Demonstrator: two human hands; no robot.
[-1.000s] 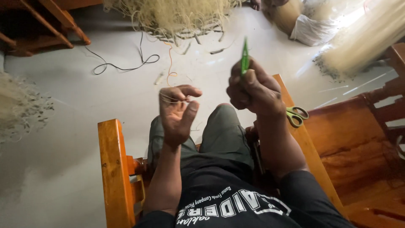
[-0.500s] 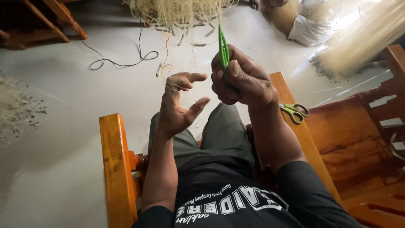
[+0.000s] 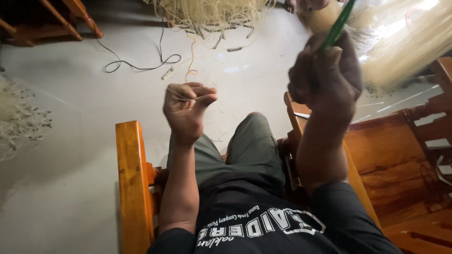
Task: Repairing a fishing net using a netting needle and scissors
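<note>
The left hand (image 3: 187,109) pinched a thin pale fibre strand (image 3: 180,92) between thumb and fingers at about eleven o'clock above the knee, while the right hand (image 3: 326,75), fisted, gripped a green stick-like tool (image 3: 337,26) raised toward one o'clock, apparently mid-pull, the strand needing tension.

A craft workshop — pale fibre bundles (image 3: 405,51) heaped beyond the hands, loose strands (image 3: 19,117) littering the concrete floor (image 3: 70,188).

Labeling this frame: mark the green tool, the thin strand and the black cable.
green tool (image 3: 337,26), head view, its shaft above the right hand.
thin strand (image 3: 181,97), head view, part pinched in left hand.
black cable (image 3: 141,67), head view, loop on floor.
</note>
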